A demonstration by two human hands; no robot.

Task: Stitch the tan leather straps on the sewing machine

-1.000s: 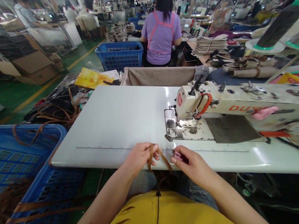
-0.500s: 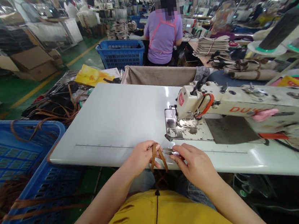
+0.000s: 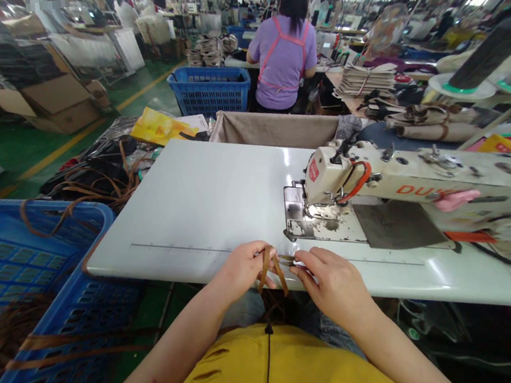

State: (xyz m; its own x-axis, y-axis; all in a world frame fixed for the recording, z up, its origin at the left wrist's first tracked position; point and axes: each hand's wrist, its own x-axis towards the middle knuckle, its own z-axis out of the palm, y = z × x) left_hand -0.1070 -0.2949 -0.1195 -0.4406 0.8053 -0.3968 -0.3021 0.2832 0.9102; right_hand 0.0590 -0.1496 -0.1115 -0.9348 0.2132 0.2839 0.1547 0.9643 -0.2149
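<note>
My left hand (image 3: 249, 268) is closed in a pinch on a narrow brown strap (image 3: 266, 270), whose folded ends hang below the fingers at the table's front edge. Pointing left from my right hand (image 3: 328, 274) is a slim metal tool that looks like thread snips (image 3: 287, 258); thumb and fingers are closed round it. Its tip is close to the strap by my left fingertips, but I cannot tell whether they touch. Behind my right hand stands a sewing machine (image 3: 401, 167) with a worn metal plate under its needle.
The pale tabletop (image 3: 190, 193) carries a printed ruler line. At left a blue basket (image 3: 101, 266) holds brown straps. A beige fabric-lined bin (image 3: 276, 128) stands past the far edge. Beyond it a person in a purple shirt (image 3: 283, 57) sits near another blue basket (image 3: 210, 88).
The camera view has shifted slightly, moving the scene a little to the right. Both hands keep nearly the same pose, with the strap and the metal tool still held.
</note>
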